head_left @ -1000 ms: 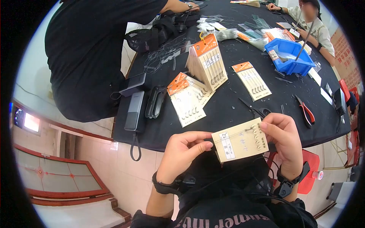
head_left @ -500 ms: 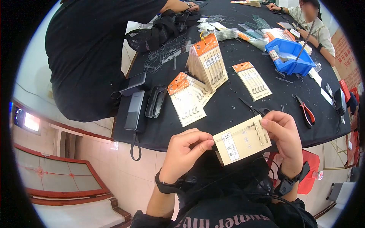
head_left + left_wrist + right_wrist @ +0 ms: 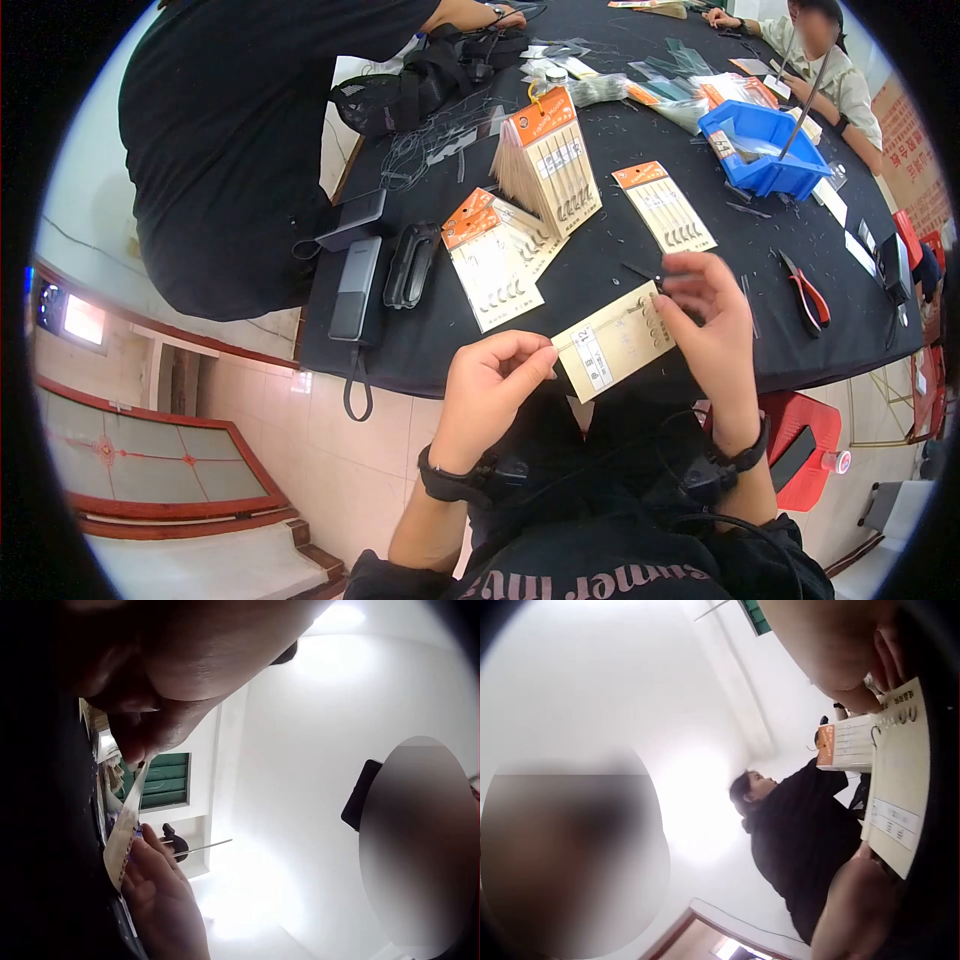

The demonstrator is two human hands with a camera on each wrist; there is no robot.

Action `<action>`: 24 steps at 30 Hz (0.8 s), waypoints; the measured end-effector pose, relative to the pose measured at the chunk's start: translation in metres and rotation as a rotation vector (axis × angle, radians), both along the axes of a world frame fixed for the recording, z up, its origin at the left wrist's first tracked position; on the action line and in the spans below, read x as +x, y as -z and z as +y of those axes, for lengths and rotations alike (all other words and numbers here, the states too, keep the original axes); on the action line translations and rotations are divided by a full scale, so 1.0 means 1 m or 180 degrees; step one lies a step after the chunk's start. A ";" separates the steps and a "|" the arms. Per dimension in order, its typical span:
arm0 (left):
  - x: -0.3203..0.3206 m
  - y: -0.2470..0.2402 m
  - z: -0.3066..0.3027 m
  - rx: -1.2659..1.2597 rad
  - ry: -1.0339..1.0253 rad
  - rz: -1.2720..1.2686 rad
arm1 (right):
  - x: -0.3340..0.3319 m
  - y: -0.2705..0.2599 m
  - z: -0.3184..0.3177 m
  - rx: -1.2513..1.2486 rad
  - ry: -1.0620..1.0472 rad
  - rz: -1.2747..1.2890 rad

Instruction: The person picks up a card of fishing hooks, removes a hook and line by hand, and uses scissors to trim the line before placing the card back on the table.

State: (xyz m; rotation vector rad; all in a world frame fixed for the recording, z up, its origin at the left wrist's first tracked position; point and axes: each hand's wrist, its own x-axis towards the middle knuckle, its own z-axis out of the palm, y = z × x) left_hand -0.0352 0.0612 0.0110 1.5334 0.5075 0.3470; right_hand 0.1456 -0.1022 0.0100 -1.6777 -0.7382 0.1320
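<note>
A cream card (image 3: 612, 345) with a white label and a row of small hooks is held tilted above the lap. My left hand (image 3: 490, 390) pinches its left end between thumb and index finger; in the left wrist view the card (image 3: 124, 840) appears nearly edge-on. At the hook end is my right hand (image 3: 712, 330), its thumb touching the card near the corner and its other fingers loosely bent, apart from the thumb. The right wrist view shows a hook standing off the card (image 3: 900, 772) beside the thumb. Whether the right fingers hold a thin line cannot be seen.
On the black-covered table (image 3: 590, 290) are a standing stack of hook cards (image 3: 550, 165), flat cards (image 3: 490, 270), another card (image 3: 665, 208), red-handled pliers (image 3: 805, 295), a blue bin (image 3: 765, 165) and power banks (image 3: 355, 295). Scissors lie partly behind my right hand. Two people are at the table.
Both hands have raised the card slightly toward the table and left. My right hand has opened from its pinch on the card's corner, its fingers now spread off the thumb.
</note>
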 end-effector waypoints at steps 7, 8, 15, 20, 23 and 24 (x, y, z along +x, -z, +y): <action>0.001 0.003 0.002 -0.0087 -0.0060 0.0021 | -0.024 -0.033 0.009 -0.1150 -0.1395 -0.2058; 0.001 0.002 0.002 -0.0067 -0.0045 0.0027 | -0.026 -0.028 0.012 -0.1074 -0.1454 -0.2186; -0.002 0.004 0.003 -0.0187 -0.0054 -0.0158 | -0.025 -0.016 0.019 -0.0967 -0.1551 -0.2051; -0.003 0.000 0.003 0.0627 0.0003 -0.0186 | -0.024 -0.019 0.018 -0.0799 -0.1570 -0.1880; -0.002 -0.005 0.002 0.1130 0.0002 -0.0271 | -0.023 -0.019 0.016 -0.0751 -0.1588 -0.1880; -0.001 -0.006 0.001 0.1288 -0.0003 -0.0301 | -0.023 -0.020 0.016 -0.0759 -0.1613 -0.1848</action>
